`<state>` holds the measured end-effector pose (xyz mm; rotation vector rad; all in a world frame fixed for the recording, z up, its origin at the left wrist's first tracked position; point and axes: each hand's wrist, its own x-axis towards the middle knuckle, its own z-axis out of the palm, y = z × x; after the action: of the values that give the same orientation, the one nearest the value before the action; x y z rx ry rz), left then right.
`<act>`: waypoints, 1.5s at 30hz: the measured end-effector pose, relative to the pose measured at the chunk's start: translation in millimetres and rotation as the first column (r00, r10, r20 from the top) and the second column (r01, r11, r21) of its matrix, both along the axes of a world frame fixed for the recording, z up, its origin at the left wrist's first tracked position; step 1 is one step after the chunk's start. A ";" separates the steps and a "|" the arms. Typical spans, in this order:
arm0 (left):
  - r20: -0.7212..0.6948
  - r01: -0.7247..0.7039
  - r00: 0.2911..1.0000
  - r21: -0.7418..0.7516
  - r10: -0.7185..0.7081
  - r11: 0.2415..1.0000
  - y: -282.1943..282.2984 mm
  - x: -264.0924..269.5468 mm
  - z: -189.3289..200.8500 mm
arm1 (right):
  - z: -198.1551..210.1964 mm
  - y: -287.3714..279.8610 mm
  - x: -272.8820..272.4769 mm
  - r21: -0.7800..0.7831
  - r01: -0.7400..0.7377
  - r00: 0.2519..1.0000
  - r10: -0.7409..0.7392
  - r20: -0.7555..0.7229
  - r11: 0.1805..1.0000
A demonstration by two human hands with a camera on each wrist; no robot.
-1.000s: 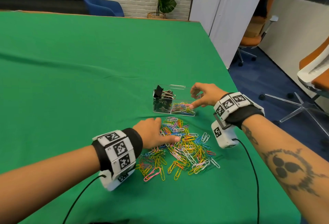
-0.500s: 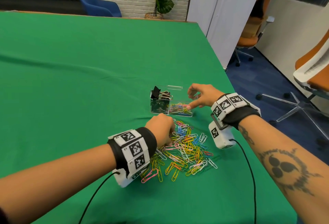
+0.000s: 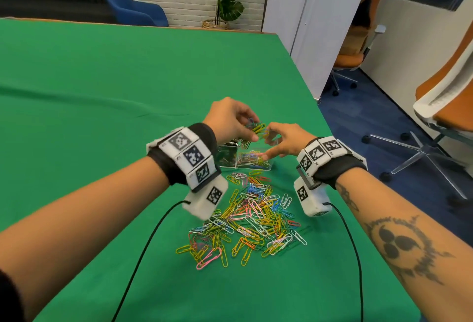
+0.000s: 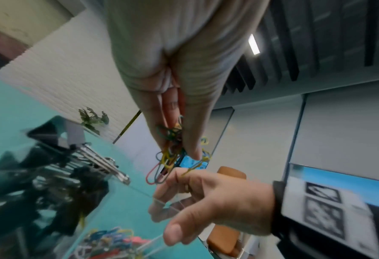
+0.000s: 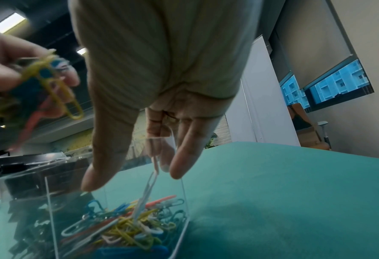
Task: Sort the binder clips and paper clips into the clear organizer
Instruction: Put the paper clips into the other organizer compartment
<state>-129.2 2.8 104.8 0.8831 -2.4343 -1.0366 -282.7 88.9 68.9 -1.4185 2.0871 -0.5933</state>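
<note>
A clear two-part organizer (image 3: 231, 164) stands on the green cloth. Its left compartment holds black binder clips (image 4: 51, 166). The right one holds coloured paper clips (image 5: 126, 226). My left hand (image 3: 252, 129) hovers over the organizer and pinches a bunch of paper clips (image 4: 164, 157) that dangle from its fingertips. My right hand (image 3: 268, 145) holds the organizer's right compartment, with the thumb (image 5: 99, 157) on the near wall and the fingers over the far edge. A loose pile of paper clips (image 3: 250, 219) lies just in front of the organizer.
The green table (image 3: 102, 91) stretches far to the left and back; its right edge runs close past my right forearm. Two wrist-camera cables (image 3: 143, 252) trail over the cloth toward me. Office chairs (image 3: 445, 106) stand on the floor to the right.
My left hand closed on clips in the pile, then rose and moved forward over the organizer with the bunch. The right hand stayed on the organizer.
</note>
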 end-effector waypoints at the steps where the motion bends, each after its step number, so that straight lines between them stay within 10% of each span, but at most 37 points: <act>1: -0.010 -0.007 1.000 0.002 0.007 1.000 -2.8 -5.8 0.6 | 0.1 0.0 0.2 0.002 -0.002 1.000 0.002 -0.002 1.000; 12: -0.004 0.092 0.996 0.003 -0.092 0.996 -3.5 -33.2 -20.5 | 0.9 0.4 0.2 0.000 -0.017 1.000 0.017 -0.023 1.000; 19: 0.097 0.198 0.979 -0.250 -0.179 0.948 0.7 -24.1 -21.4 | -2.7 -1.1 -3.0 -0.012 -0.027 1.000 0.027 -0.004 1.000; 27: 0.570 0.450 0.803 -0.390 -0.173 0.804 18.4 -21.7 -17.5 | -3.3 -0.8 -2.3 -0.021 -0.031 0.999 0.031 -0.019 0.999; 45: 0.281 0.412 0.895 -0.224 -0.346 0.883 -11.7 -2.6 -11.4 | 0.3 0.2 0.4 0.007 -0.019 1.000 0.019 -0.010 1.000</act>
<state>-131.8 -9.0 93.5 0.4584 -2.9443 -0.7039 -282.2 89.1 69.2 -1.4389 2.0789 -0.5712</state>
